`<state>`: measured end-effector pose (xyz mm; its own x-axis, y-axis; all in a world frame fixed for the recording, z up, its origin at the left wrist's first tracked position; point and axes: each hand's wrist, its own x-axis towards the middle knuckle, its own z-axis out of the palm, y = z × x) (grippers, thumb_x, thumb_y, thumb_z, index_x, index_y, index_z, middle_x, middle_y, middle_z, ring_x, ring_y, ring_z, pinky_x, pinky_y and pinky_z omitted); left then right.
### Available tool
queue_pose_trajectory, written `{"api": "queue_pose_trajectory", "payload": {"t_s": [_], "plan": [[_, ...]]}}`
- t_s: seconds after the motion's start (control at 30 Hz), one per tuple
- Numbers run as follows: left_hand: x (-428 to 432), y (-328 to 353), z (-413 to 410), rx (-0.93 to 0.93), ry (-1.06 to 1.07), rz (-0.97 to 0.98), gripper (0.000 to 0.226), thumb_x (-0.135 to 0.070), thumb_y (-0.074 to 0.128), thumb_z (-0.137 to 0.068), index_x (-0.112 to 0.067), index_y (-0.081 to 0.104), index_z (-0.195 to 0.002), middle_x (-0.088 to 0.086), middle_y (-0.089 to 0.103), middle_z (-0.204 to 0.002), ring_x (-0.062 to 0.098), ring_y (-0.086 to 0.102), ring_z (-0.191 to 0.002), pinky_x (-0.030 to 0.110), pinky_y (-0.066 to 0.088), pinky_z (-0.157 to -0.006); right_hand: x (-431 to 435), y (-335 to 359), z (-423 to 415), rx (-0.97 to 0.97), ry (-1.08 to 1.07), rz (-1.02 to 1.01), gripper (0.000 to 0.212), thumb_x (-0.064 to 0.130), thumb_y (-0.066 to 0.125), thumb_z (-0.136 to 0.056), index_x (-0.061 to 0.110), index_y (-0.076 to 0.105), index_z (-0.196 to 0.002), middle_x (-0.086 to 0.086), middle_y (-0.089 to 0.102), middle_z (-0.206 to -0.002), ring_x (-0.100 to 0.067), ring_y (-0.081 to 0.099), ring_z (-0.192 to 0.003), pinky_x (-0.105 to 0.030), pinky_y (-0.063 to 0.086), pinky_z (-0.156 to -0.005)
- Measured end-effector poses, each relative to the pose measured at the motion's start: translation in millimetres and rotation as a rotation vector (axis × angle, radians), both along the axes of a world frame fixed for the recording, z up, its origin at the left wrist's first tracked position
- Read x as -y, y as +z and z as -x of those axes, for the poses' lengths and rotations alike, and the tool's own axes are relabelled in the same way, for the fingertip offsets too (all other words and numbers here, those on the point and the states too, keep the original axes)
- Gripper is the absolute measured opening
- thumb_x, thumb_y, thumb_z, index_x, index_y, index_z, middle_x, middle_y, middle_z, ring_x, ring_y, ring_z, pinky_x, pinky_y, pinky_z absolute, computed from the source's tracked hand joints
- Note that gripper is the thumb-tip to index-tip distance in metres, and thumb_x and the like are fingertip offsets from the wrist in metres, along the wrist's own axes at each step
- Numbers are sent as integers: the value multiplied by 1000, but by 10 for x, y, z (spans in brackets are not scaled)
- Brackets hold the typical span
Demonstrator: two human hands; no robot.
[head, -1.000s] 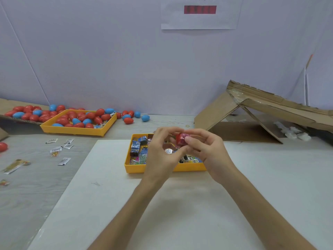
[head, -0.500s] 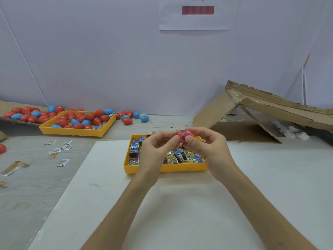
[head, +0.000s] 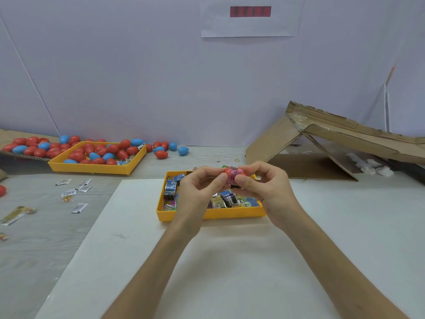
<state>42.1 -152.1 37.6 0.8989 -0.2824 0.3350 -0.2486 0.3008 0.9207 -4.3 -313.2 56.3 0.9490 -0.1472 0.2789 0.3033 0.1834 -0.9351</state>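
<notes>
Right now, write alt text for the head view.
Left hand and right hand pinch a red plastic egg with a pink printed strip at its middle, above a yellow tray of wrapped packets. A second yellow tray of red and blue eggs sits far left.

Egg [head: 234, 173] showing red, pink printed band crossing its middle. Near tray [head: 207, 215] glowing orange-yellow; packets [head: 226, 200] inside mixing blue, yellow, green, black print. Far tray [head: 92, 168] showing same yellow, egg pile [head: 101, 153] running mostly red, some blue. Counter [head: 34, 245] showing pale grey woodgrain; sheet [head: 230, 272] looking plain white. Cardboard [head: 345, 134] looking brown. Wall notice [head: 250, 26] white, carrying red bar.
</notes>
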Motion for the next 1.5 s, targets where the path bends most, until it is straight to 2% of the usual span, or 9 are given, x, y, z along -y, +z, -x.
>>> {"api": "queue_pose_trajectory", "payload": {"t_s": [0.1,0.2,0.33,0.6,0.77,0.93,1.1,1.3,1.5], "plan": [[9,-28,-11,-2,25,-22,7,-17,71,-89,-19,75,-94,7,77,-95,25,74,-92,47,57,-84,4,-11,-10,5,-9,2,24,27,88,-60,21,79,-81,-11,76,-94,-30,75,-84,-31,62,-70],[33,-35,-7,12,41,-16,10,-7,67,-94,-12,73,-100,5,77,-97,21,74,-93,28,59,-79,3,-42,-32,23,-22,27,31,24,88,-68,20,78,-97,-10,76,-99,-30,75,-88,-34,61,-77],[33,-40,-12,-38,19,19,9,-4,65,-95,-9,70,-102,7,76,-101,24,73,-99,28,59,-80,-6,-74,-44,-14,-34,62,44,25,85,-72,12,73,-112,-12,75,-106,-32,73,-97,-38,61,-83],[16,-22,-14,-79,-61,56,13,-3,62,-97,-3,67,-108,14,75,-107,29,72,-105,30,59,-86,1,-68,-39,-10,-56,126,23,25,86,-67,18,75,-87,-11,77,-87,-23,74,-77,-30,60,-76],[4,-12,-20,-79,-73,66,12,-2,62,-96,-3,68,-107,16,75,-107,30,72,-105,30,59,-86,10,-84,-48,15,-56,134,21,25,87,-65,21,75,-81,-11,77,-86,-26,75,-77,-31,60,-74],[5,-7,-10,-74,-85,65,12,-4,62,-96,-4,68,-106,14,75,-105,29,72,-103,30,58,-86,30,-97,-53,29,-72,161,22,24,88,-65,18,75,-81,-13,77,-89,-29,75,-82,-40,62,-80],[8,1,-9,-114,-86,75,11,-8,63,-97,-7,68,-106,13,75,-104,28,73,-100,31,59,-84,26,-86,-48,36,-98,229,34,25,86,-69,14,73,-99,-7,77,-95,-26,75,-87,-33,60,-79],[5,24,5,-134,-71,100,16,-26,75,-81,-18,73,-95,11,74,-99,27,72,-98,31,59,-80,-5,-96,-50,106,-101,319,34,1,83,-78,16,72,-107,0,76,-99,-18,74,-91,-26,58,-77],[12,34,6,-160,-32,125,30,-27,76,-76,-20,76,-106,12,74,-105,25,74,-97,27,59,-78,-24,-87,-41,121,-98,264,42,2,83,-78,15,67,-115,2,75,-100,-16,74,-91,-20,54,-75]]}}
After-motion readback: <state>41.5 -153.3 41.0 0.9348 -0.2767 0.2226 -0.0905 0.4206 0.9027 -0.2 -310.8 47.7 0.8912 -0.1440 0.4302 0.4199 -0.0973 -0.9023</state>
